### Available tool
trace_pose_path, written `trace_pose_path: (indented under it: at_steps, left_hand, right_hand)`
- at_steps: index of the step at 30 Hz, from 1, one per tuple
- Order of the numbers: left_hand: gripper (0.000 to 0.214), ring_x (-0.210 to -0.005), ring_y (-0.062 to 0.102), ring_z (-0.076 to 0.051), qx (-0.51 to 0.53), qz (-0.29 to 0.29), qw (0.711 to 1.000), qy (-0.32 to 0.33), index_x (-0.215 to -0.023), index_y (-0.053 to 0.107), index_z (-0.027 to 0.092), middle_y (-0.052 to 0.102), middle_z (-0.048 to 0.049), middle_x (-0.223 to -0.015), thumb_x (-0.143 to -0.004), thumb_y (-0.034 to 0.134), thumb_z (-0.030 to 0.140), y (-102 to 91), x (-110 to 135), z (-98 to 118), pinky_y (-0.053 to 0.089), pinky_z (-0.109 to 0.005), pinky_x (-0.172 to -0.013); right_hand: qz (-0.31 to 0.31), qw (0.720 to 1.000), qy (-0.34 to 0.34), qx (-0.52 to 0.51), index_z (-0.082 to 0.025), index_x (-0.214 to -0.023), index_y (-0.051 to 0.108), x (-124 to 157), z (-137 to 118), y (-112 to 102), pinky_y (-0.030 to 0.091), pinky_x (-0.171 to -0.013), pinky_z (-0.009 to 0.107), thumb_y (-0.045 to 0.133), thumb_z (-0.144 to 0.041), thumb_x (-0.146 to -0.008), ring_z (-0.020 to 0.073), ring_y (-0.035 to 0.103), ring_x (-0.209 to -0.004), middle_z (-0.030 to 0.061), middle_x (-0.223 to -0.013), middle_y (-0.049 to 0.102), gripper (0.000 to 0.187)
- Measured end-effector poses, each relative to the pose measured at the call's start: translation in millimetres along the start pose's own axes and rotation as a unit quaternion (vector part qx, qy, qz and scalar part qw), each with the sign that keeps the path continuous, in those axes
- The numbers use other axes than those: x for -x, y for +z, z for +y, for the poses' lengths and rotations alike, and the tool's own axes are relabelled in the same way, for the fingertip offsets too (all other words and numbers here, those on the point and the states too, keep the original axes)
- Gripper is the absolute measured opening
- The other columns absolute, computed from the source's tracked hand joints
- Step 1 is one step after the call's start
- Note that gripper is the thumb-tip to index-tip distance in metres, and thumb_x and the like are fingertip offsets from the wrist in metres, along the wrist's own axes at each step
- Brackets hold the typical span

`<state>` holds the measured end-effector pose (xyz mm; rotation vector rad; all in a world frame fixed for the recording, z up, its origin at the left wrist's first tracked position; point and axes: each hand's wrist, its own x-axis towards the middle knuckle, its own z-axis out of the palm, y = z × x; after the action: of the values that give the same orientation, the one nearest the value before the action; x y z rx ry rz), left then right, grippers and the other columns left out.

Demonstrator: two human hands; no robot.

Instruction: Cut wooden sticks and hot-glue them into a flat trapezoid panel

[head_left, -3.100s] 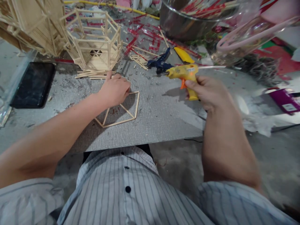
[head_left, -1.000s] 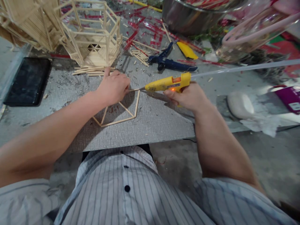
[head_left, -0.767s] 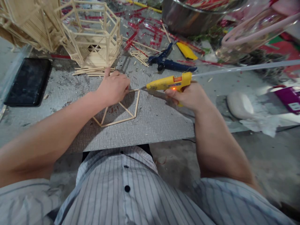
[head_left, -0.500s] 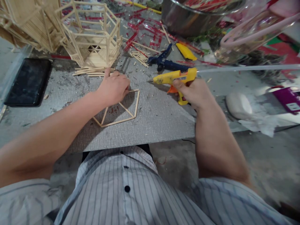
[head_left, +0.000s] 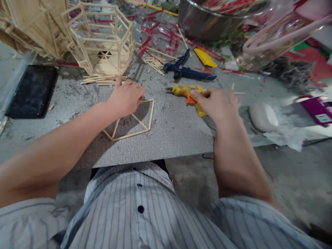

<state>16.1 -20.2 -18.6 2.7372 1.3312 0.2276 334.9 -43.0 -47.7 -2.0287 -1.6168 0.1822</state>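
Note:
My left hand [head_left: 127,96] is over the far side of a flat frame of thin wooden sticks [head_left: 131,134], its fingers curled down onto it. The frame lies on the grey table, its far left part covered by the hand. To the right, my right hand [head_left: 220,102] is closed around the rear of a yellow glue gun [head_left: 184,90] with an orange trigger. The gun is tilted low over the table, nozzle pointing left; its back end is hidden under the hand. A pale glue stick [head_left: 239,92] shows beyond the knuckles.
Behind my left hand are loose sticks [head_left: 100,80] and an openwork stick structure [head_left: 118,55]. A phone [head_left: 32,90] lies left. Navy clamp-like tool [head_left: 185,71], yellow-handled tool [head_left: 205,57], metal pot [head_left: 202,22] and red scraps [head_left: 169,39] sit at the back; a white rounded object [head_left: 263,117] is right.
My right hand has turned over and shifted to the gun's rear, and the glue gun has tipped lower. The navy tool's handle is now uncovered. My left hand and the stick frame stay put.

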Motion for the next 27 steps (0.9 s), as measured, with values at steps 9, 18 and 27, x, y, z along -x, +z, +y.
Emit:
trace_pose_path:
  at_steps: [9, 18, 27]
  left_hand:
    - [0.032, -0.124, 0.056, -0.031, -0.012, -0.020, 1.000, 0.000, -0.100, 0.070, 0.022, 0.074, -0.0074, -0.116, -0.098, 0.039, 0.027, -6.7, 4, 5, 0.023, -0.063, -0.116]
    - [0.030, -0.125, 0.054, -0.029, 0.005, -0.019, 1.000, -0.005, -0.104, 0.072, 0.024, 0.073, -0.0049, -0.120, -0.099, 0.042, 0.027, -7.4, 3, 7, 0.021, -0.066, -0.119]
    - [0.028, -0.129, 0.055, -0.033, 0.000, -0.037, 0.999, -0.024, -0.106, 0.076, 0.023, 0.071, -0.0050, -0.120, -0.099, 0.048, 0.026, -6.1, -2, 8, 0.017, -0.070, -0.119]
  right_hand:
    - [-0.126, 0.915, -0.382, 0.007, -0.026, -0.112, 0.076, 49, -71, 23, 0.048, -0.088, 0.048, 0.043, -0.044, -0.102, 0.0302, 0.066, -0.100, 0.0092, -0.107, 0.075, 0.039]
    - [-0.107, 0.895, -0.426, 0.077, -0.026, -0.124, 0.074, 60, -76, 35, 0.044, -0.089, 0.047, 0.043, -0.043, -0.104, 0.0308, 0.061, -0.110, 0.0121, -0.122, 0.072, 0.041]
    - [-0.110, 0.892, -0.429, 0.095, -0.024, -0.128, 0.072, 61, -77, 34, 0.044, -0.091, 0.046, 0.043, -0.041, -0.105, 0.0295, 0.060, -0.114, 0.0121, -0.126, 0.071, 0.040]
